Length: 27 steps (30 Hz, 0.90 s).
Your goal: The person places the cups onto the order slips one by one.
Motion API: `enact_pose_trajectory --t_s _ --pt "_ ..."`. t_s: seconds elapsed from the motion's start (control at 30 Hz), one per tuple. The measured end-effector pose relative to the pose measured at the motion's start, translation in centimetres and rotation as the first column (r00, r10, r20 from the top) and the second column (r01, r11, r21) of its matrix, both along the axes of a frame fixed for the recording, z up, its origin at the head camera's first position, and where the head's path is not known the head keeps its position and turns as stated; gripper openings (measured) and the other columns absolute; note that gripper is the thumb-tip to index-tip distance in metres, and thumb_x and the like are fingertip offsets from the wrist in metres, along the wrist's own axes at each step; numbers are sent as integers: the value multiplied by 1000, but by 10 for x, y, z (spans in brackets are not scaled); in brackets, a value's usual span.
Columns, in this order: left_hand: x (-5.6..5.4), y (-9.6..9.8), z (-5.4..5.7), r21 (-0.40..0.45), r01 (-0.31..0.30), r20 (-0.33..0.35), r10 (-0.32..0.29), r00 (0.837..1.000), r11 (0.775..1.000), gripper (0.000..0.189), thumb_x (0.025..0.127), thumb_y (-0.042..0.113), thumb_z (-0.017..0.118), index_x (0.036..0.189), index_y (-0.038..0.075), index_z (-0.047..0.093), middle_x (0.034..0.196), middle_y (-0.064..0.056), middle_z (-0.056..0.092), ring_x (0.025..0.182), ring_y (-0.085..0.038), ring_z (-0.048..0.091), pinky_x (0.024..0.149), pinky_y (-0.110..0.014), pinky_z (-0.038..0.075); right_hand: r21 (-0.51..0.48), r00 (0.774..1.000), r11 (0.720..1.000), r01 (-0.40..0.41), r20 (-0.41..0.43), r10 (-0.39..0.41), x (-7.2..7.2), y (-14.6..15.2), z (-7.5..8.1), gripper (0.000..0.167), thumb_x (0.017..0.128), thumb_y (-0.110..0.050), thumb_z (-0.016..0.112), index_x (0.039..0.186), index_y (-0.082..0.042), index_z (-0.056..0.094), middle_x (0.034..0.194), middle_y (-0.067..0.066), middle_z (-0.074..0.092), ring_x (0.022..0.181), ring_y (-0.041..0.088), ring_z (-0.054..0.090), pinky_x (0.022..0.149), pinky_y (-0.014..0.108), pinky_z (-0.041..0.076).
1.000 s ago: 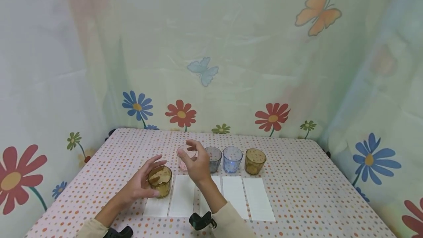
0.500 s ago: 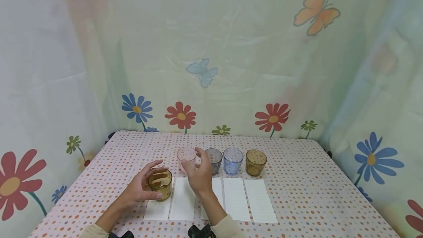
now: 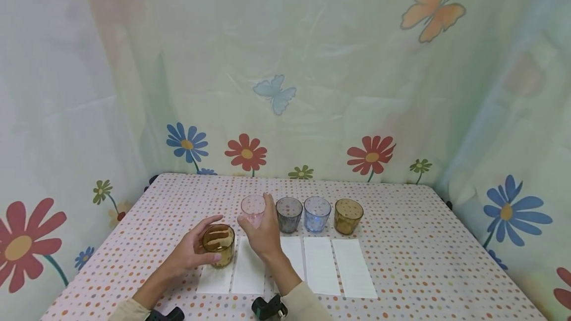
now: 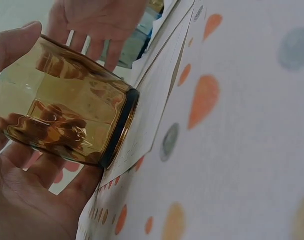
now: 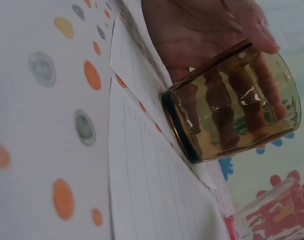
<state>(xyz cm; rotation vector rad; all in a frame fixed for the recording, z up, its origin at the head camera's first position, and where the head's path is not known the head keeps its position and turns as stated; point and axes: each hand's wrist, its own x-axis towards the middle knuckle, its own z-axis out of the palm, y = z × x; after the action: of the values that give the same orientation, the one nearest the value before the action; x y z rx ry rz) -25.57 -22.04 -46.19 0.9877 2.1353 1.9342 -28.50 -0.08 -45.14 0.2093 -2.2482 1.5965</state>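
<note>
My left hand (image 3: 189,249) holds an amber drinking glass (image 3: 225,255) upright at the leftmost white paper strip (image 3: 214,281). Thumb and fingers curve round its sides in the left wrist view, where its dark base (image 4: 119,127) sits at the paper; a tiny gap cannot be ruled out. Just in front of a clear pink glass (image 3: 252,206), slightly to its right, is my right hand (image 3: 264,234). Its fingers are extended and hold nothing, as the left wrist view also shows. In the right wrist view the pink glass (image 5: 276,215) stands apart from any hand.
Right of the pink glass, a grey glass (image 3: 289,215), a blue glass (image 3: 317,215) and another amber glass (image 3: 348,217) stand in a row. Several lined paper strips (image 3: 354,269) lie side by side before them on the dotted tablecloth (image 3: 428,256). A floral curtain (image 3: 312,63) surrounds the table.
My right hand has drawn back slightly from over the pink glass toward its near right side, its fingers straightening. The left hand still holds the amber glass at the same strip.
</note>
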Motion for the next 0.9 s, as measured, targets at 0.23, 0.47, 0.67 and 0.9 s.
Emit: enact_pose_trajectory --t_s 0.23,0.47,0.67,0.9 --pt "-1 -1 1 10 5 -4 -5 1000 1000 78 92 -5 67 157 -3 24 146 -37 40 129 -40 55 98 -34 55 -34 999 999 -1 45 3 -5 1 1 92 87 -36 74 158 -3 26 156 22 40 140 40 42 113 59 36" --pt "0 3 -1 9 -3 16 3 1000 1000 78 91 -3 68 157 -1 26 147 -36 41 131 -46 51 101 -35 53 -32 998 999 -3 62 5 -8 4 -5 88 88 -30 72 157 1 28 155 26 41 141 41 42 116 56 35" --pt "-2 3 -3 8 1 27 -1 1000 1000 77 92 -4 68 157 4 29 148 -35 40 132 -53 46 104 -39 51 -3 998 999 36 42 -36 -13 5 -9 79 89 -23 72 155 -1 34 151 26 46 138 40 46 114 55 37" --pt "-1 2 -4 5 4 27 -5 1000 1000 76 92 -3 68 157 1 28 147 -34 42 132 -47 50 103 -38 52 -7 996 999 40 84 -39 -14 3 -13 81 87 -26 75 154 -2 35 148 25 51 135 40 50 112 56 40"
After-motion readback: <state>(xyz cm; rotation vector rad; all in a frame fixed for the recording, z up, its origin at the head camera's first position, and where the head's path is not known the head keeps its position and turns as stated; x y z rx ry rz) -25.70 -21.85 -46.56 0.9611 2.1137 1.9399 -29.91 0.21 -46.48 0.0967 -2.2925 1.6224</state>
